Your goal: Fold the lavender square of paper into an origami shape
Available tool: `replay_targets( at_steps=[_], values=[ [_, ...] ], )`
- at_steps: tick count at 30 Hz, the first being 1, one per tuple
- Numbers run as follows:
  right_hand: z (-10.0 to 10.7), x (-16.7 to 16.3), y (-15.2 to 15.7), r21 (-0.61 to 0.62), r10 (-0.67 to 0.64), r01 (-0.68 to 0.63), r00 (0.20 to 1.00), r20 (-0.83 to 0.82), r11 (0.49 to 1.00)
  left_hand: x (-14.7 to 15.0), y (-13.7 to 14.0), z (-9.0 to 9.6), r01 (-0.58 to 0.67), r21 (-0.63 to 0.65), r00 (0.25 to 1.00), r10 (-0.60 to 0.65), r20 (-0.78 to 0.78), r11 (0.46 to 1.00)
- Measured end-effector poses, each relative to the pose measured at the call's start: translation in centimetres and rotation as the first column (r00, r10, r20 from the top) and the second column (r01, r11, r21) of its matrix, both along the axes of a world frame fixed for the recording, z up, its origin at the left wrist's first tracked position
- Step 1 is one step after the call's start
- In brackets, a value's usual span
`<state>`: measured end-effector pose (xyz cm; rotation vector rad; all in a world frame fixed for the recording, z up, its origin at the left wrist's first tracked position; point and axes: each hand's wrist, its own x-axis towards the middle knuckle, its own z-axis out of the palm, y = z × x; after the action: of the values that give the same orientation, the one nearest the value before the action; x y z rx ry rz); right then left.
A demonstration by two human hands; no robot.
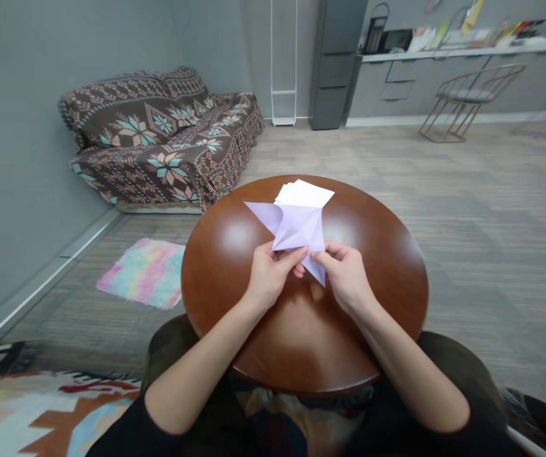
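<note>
A creased, partly folded sheet of purple origami paper (299,223) is held up above the round table, with one pointed corner out to the left and another pointing down. My left hand (271,270) pinches its lower edge between thumb and fingers. On the lower right edge, my right hand (346,270) grips the same paper, thumb in front. Both thumb tips are close together near its lower middle. Behind the purple paper lies a small stack of pale sheets (307,193), its lower part hidden.
The round brown table (225,279) has a glossy top and stands between my knees. A pastel fluffy mat (144,271) lies on the floor at left. Beyond are a sofa with a patterned cover (168,139), a grey fridge (338,70), a kitchen counter (444,54) and a gold-framed chair (467,95).
</note>
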<state>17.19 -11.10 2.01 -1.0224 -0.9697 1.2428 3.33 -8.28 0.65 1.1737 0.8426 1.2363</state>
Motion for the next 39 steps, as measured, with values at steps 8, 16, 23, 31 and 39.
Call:
replay_targets(
  at_steps=[8,16,23,31,39],
  values=[
    [-0.9,0.2,0.3,-0.03,-0.006,0.009,0.995,0.096,1.0,0.0,0.4,0.3,-0.138,-0.019,0.986,0.139,0.093,0.99],
    [-1.2,0.3,0.4,-0.072,0.047,-0.04,0.994,0.096,0.997,-0.5,1.1,1.0,-0.262,-0.081,0.937,0.274,0.216,0.962],
    [-0.8,0.4,0.3,-0.126,0.069,-0.056,0.992,0.103,0.991,-1.1,1.6,1.3,-0.321,-0.151,0.891,0.352,0.287,0.935],
    [-0.6,0.6,0.4,-0.085,0.049,-0.043,0.997,0.068,0.995,-0.8,1.3,0.8,-0.268,-0.098,0.939,0.283,0.195,0.958],
    [-1.0,0.5,0.3,-0.014,0.084,-0.083,0.975,0.205,0.996,-0.6,1.2,0.5,-0.266,-0.061,0.95,0.273,0.154,0.962]
  ],
)
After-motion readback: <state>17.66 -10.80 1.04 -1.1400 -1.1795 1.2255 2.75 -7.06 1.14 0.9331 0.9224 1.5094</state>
